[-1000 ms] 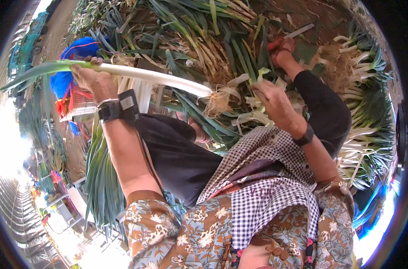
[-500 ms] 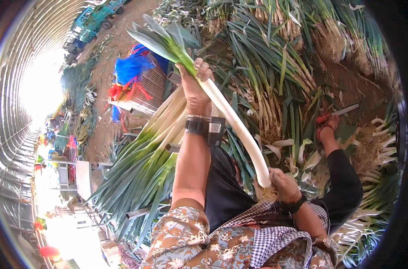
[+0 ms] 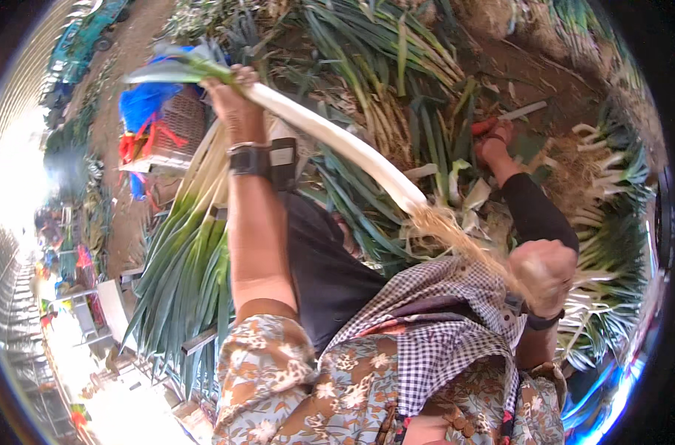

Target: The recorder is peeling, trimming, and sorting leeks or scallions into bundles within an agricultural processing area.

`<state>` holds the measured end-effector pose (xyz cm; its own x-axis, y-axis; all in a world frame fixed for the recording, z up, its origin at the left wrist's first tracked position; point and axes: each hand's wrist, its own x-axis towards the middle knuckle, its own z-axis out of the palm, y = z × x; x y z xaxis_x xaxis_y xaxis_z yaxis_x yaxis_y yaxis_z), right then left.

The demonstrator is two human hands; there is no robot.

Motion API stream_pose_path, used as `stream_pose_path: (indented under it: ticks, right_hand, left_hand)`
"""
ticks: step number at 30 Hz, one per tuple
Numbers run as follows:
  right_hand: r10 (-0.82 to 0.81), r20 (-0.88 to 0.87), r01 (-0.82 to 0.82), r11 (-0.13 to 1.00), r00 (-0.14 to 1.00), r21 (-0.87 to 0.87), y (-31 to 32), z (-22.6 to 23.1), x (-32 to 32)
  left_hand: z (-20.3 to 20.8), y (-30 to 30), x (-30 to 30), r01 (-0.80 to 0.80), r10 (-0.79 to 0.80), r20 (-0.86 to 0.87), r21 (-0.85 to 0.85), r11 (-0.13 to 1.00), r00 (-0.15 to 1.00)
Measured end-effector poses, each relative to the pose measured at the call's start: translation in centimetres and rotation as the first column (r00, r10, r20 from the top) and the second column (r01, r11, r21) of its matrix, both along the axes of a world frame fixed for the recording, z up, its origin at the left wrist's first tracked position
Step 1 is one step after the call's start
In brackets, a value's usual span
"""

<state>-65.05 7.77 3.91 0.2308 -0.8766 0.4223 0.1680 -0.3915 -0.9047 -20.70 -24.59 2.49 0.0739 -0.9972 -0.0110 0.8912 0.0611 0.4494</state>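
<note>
A long leek [image 3: 337, 141] stretches slantwise in front of me, its green leaves at the upper left and its white stem running down to the right. My left hand [image 3: 237, 90] is closed round it where the green meets the white. Tan, stringy roots or dry skin [image 3: 452, 233] trail from the stem's base toward my right hand [image 3: 543, 271]. That hand is smeared by motion but looks fisted, with pale strands reaching it; what it holds is unclear. Beside my left forearm lies a pile of leeks [image 3: 181, 256], white stems up and green leaves hanging down.
More leeks [image 3: 367, 81] cover the ground ahead, with others [image 3: 604, 200] at the right, roots inward. A wicker basket [image 3: 185, 130] bearing blue netting [image 3: 146, 106] and red ties stands at the left. A pale strip with a red end [image 3: 523, 110] lies by my foot.
My right hand has swung right and down, away from the leek's base, and the tan strands now stretch out after it. The view has shifted, and my left hand still holds the leek.
</note>
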Motion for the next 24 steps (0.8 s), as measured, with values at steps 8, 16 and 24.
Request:
stream_pose_path:
  ticks: [8, 16, 24]
  right_hand:
    - [-0.419, -0.891, 0.067, 0.908, 0.174, -0.414, -7.3, -8.5, -2.4]
    - [-0.02, -0.363, 0.182, 0.89, 0.931, 0.418, -4.9, -11.8, 13.2]
    - [-0.65, 0.224, 0.291, 0.586, 0.726, 0.756, -9.6, -7.6, -2.0]
  left_hand:
    - [-2.8, -1.4, 0.5, -0.353, 0.276, 0.543, 0.041, 0.935, 0.793]
    - [0.7, 6.6, -19.6, -0.212, 0.165, 0.936, -0.101, 0.972, 0.311]
    - [3.9, 12.5, -25.6, 0.77, -0.229, 0.961, 0.029, 0.638, 0.153]
